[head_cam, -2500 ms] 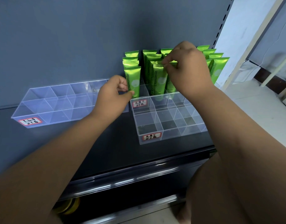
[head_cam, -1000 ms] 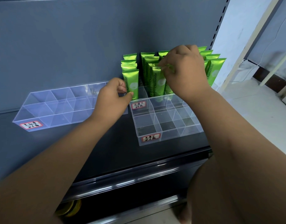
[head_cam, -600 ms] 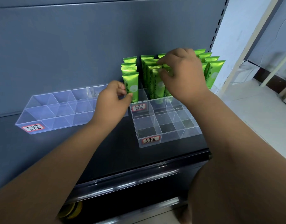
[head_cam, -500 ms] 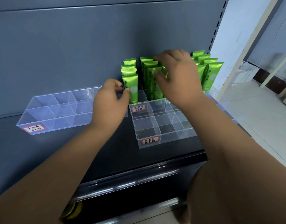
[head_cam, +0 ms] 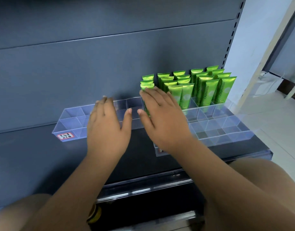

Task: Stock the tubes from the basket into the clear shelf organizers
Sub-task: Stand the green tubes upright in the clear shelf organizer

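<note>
Dark shelf [head_cam: 35,155]: left hand [head_cam: 106,129] and right hand [head_cam: 163,120] stopped pinching; fingers [head_cam: 150,99] now spread.

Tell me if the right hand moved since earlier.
Yes. Against the green tubes, the right hand dropped down-left from the middle tops to the leftmost column.

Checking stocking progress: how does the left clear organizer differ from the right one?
The left organizer shows no tubes; the right organizer holds upright green tubes in its rear compartments. The left organizer's label shows fully; the right organizer's is mostly hidden behind the right hand's wrist. Both are clear, divided, and sit on the dark shelf.
</note>
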A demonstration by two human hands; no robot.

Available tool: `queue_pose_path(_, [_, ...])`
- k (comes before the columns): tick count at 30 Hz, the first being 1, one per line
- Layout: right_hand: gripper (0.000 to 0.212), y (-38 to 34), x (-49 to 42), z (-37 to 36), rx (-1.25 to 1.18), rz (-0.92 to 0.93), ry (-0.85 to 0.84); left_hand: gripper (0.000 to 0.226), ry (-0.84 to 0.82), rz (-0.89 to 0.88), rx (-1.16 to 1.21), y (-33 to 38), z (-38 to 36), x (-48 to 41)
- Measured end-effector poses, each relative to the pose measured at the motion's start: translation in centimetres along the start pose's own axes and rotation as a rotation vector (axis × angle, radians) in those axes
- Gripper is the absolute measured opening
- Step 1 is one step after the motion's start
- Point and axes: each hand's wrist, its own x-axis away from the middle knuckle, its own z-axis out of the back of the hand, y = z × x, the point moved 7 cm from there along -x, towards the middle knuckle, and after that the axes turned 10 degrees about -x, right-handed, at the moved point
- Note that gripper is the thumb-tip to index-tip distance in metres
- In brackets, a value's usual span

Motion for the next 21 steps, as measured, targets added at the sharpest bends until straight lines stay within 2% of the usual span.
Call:
queue_pose_path(7, [0.055,-3.8,1.5,-1.0,-0.117,0.024,-0.072,0.075,-0.013,0.011,-0.169,-2.3,2.2,1.8])
queue_pose_path(11, [0.060,-6.5,1.5,-1.3,-0.188,0.021,-0.108,0.074,0.040,0.024,-0.295,-3.9,5.8,3.7])
queue_pose_path(16, [0.058,-12.0,2.2,-2.3,-0.278,0.095,-0.177,0.073,0.117,0.200,-0.371,-8.3,10.9,8.1])
queue_pose_path(21, [0.066,-21.1,4.3,-4.0,-0.386,0.260,-0.280,0.074,0.115,0.375,-0.488,-14.7,16.0,14.1])
